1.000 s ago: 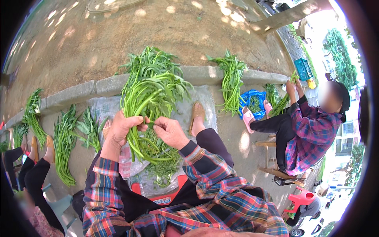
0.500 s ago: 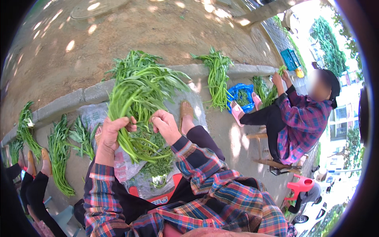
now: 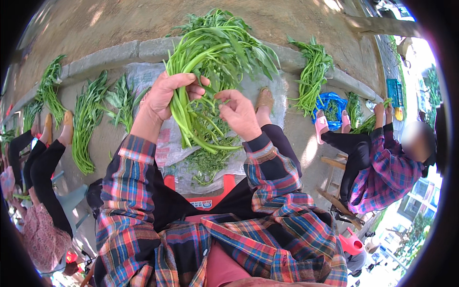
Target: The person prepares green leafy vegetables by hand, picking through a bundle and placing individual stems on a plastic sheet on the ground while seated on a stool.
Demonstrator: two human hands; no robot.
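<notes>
My left hand (image 3: 166,94) is closed around the stems of a thick bunch of water spinach (image 3: 184,107), held upright in front of me with its leafy tops arching to the right. Right beside it, my right hand (image 3: 240,115) pinches a thin green stem at the bunch's edge between thumb and forefinger. Below both hands, loose green trimmings (image 3: 210,165) lie heaped on a pale plastic sheet (image 3: 275,98). Another leafy pile (image 3: 220,18) shows behind the bunch, partly hidden by it.
Bundles of greens lie left (image 3: 88,129) and right (image 3: 313,71) along a stone kerb (image 3: 103,60). A blue plastic bag (image 3: 330,103) holds more greens. At right, a person in plaid (image 3: 382,177) handles greens; other people sit at left. A red stool (image 3: 208,200) stands between my legs.
The view has turned, so the surroundings sit differently in it, and both hands appear higher and farther right. My left hand keeps its grip on the bunch; the right still pinches at its edge.
</notes>
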